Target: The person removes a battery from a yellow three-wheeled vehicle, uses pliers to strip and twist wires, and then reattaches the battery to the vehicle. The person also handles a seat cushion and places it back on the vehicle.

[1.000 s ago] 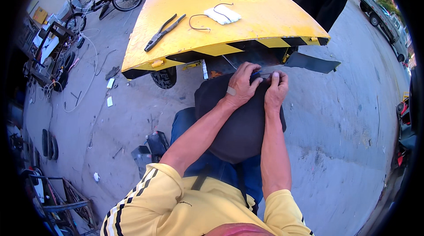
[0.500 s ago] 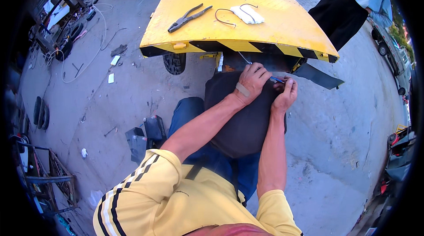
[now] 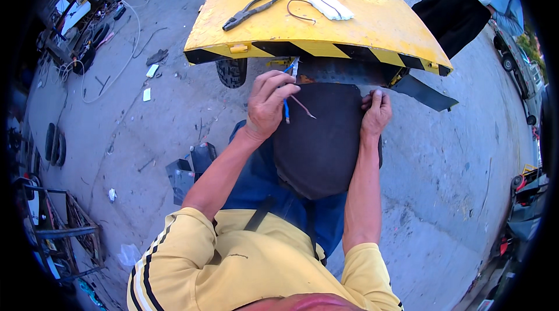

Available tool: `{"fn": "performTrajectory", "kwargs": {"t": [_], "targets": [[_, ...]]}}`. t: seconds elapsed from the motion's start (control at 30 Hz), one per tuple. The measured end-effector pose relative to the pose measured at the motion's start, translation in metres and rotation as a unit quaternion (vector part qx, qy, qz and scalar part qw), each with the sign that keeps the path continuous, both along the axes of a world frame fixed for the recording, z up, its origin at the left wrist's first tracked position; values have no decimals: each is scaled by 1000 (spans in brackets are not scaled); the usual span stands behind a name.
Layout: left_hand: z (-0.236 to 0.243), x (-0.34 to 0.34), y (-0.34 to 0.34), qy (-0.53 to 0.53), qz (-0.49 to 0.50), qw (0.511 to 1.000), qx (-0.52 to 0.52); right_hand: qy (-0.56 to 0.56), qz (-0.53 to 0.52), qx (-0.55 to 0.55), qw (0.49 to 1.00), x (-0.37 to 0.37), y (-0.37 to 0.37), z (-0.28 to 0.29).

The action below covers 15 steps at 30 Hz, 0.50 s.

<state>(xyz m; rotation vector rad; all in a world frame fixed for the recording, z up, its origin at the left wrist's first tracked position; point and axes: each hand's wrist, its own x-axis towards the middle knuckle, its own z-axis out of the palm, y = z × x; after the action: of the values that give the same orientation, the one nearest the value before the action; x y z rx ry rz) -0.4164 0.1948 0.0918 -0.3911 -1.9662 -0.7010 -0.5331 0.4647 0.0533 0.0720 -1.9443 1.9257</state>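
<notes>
My left hand [image 3: 269,102] is closed around wires beneath the left part of the striped edge of the yellow panel [image 3: 326,20]. A blue wire [image 3: 287,112] and a thin brownish wire [image 3: 303,107] with a bare-looking tip stick out below its fingers. Above the fingers, blue and pale strands run up under the panel. At the right edge of a dark padded piece [image 3: 320,142], my right hand [image 3: 377,116] has its thumb pressed to its curled fingers. Whether something small sits in that pinch is hidden.
On the panel lie pliers [image 3: 250,12], a white folded piece [image 3: 331,8] and curved brown wire offcuts [image 3: 300,14]. A black tyre [image 3: 231,72] shows beneath the panel's left. A person [image 3: 460,14] stands at the far right. Black boxes [image 3: 192,165] sit by my left leg.
My left hand has moved left and toward me with the wires, and their ends now hang free of my right hand. My right hand stays nearly in place.
</notes>
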Motion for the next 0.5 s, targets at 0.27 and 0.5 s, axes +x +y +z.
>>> {"fn": "performTrajectory", "kwargs": {"t": [0.27, 0.5], "targets": [[-39, 3, -8, -68, -136, 870, 469, 2, 1, 6, 1000, -1, -1, 0], [-47, -12, -7, -61, -230, 598, 765, 1, -5, -2, 1000, -2, 0, -1]]}}
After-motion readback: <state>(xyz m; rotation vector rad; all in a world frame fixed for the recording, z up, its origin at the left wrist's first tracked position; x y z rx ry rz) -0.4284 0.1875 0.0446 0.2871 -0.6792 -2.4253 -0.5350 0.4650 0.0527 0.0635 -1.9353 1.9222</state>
